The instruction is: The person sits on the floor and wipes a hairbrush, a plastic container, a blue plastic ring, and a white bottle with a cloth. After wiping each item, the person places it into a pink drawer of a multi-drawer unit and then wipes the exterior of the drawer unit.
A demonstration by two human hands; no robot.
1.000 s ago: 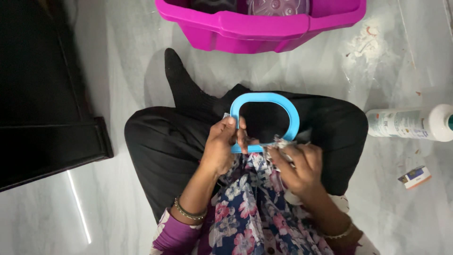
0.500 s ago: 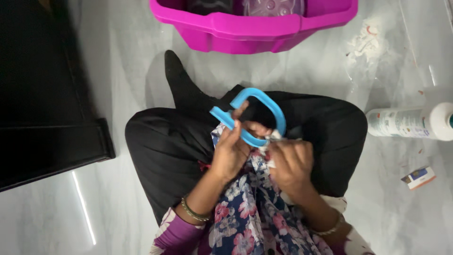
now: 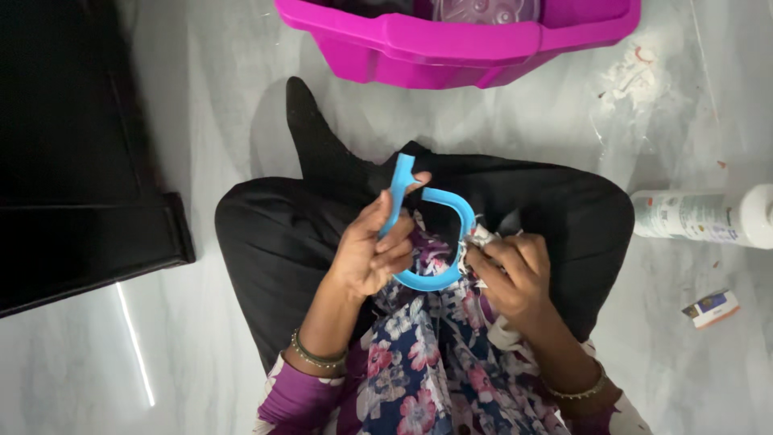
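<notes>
Turned since before: blue D-shaped ring [image 3: 431, 242], straight side now upright. Gripped along that side by left hand [image 3: 366, 254]. Rubbed at curved edge with cloth [image 3: 483, 240] pinched in right hand [image 3: 511, 274].

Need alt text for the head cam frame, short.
A seated person's left hand grips a light blue D-shaped plastic ring over their lap while the right hand presses a crumpled floral cloth against its edge. A magenta plastic tub and a white bottle sit on the grey floor.

White labelled bottle [image 3: 702, 217] lying far right, small packet [image 3: 709, 308] below
</notes>
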